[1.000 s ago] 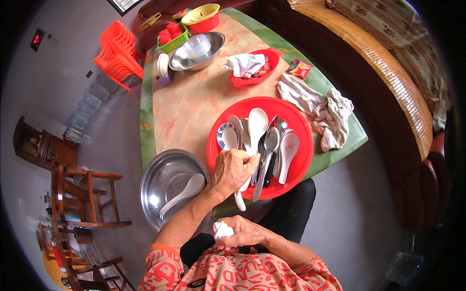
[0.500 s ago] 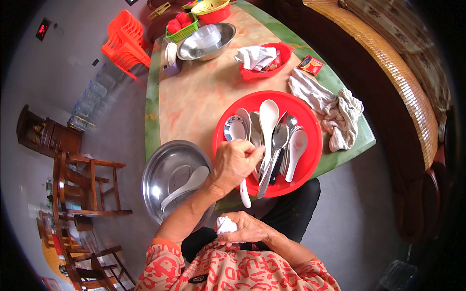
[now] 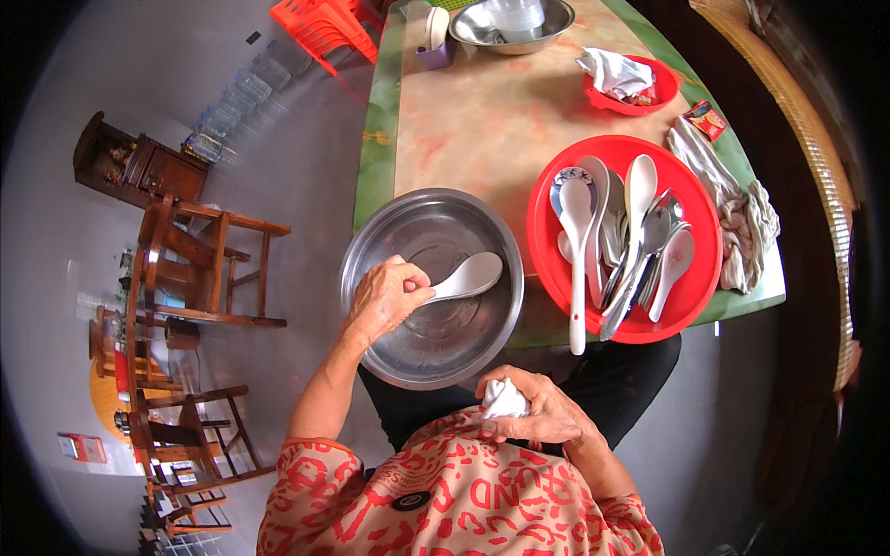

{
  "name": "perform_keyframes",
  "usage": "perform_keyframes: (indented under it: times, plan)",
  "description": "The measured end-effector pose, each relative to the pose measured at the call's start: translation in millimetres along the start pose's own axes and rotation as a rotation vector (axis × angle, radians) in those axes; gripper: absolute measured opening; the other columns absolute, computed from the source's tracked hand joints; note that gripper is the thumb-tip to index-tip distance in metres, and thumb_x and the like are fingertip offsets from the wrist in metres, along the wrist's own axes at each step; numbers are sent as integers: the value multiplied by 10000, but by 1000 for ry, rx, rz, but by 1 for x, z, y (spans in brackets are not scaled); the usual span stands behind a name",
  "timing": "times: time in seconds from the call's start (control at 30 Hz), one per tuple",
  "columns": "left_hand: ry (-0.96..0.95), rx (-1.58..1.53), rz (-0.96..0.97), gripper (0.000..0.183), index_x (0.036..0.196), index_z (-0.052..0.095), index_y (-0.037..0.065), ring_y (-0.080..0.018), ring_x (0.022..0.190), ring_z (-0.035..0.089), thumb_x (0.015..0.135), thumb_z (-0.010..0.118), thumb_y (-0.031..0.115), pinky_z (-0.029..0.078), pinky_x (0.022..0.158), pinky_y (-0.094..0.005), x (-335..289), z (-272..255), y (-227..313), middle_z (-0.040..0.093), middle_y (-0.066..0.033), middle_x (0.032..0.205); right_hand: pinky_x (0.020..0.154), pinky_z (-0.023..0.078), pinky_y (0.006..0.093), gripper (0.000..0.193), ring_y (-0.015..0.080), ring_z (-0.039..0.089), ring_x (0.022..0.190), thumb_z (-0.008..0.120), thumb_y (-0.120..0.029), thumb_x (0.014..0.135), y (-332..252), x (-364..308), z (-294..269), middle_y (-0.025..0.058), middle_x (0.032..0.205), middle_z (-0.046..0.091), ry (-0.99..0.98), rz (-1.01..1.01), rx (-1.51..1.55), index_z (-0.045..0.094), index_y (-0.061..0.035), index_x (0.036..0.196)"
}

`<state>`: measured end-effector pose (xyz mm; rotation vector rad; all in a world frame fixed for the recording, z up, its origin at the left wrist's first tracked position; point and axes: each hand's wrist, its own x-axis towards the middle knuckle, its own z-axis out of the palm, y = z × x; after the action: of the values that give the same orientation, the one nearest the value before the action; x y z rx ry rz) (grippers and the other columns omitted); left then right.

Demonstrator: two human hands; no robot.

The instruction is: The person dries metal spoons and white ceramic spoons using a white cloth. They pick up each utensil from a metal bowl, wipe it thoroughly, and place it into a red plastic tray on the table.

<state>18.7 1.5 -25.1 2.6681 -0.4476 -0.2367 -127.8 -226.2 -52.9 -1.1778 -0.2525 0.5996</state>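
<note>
My left hand (image 3: 385, 295) reaches into a wide metal basin (image 3: 436, 357), its fingers closed on the handle of a white soup spoon (image 3: 475, 274). The spoon's bowl rests over the basin's far right inside. Close to my body, my right hand (image 3: 547, 408) grips a bunched white cloth (image 3: 505, 399). To the right, a round red tray (image 3: 681, 301) carries several spoons: white ones with long handles, a blue-patterned one (image 3: 575, 196), metal ones (image 3: 660, 222) and a short white spoon (image 3: 675, 264).
Farther back on the marbled table (image 3: 482, 120) stand a metal bowl (image 3: 533, 42) with clear plastic containers, a purple holder (image 3: 435, 56) and a red basket (image 3: 640, 104) with a cloth. A crumpled grey-white cloth (image 3: 742, 232) lies right of the tray. Wooden chairs (image 3: 218, 259) stand left.
My left hand has moved from the red tray to the basin and taken hold of the white soup spoon there. The view has shifted left. My right hand still holds the cloth.
</note>
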Motion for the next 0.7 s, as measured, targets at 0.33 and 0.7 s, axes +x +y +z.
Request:
perform_keyframes:
  times: [0.33, 0.7]
  plan:
    - [-24, -82, -22, 230, 902, 694, 59, -260, 818, 602, 748, 708, 229, 474, 745, -350, -15, 3, -22, 594, -117, 850, 655, 486, 290, 299, 134, 598, 672, 658, -131, 739, 0, 17, 24, 56, 749, 611, -1, 36, -54, 546, -23, 994]
    - [-21, -446, -7, 180, 864, 670, 17, -171, 702, 605, 792, 688, 181, 491, 649, -298, -19, -4, -41, 600, -79, 822, 623, 486, 264, 294, 113, 588, 648, 638, -106, 777, 4, 38, 37, 41, 744, 608, -27, 74, -22, 524, -14, 1032]
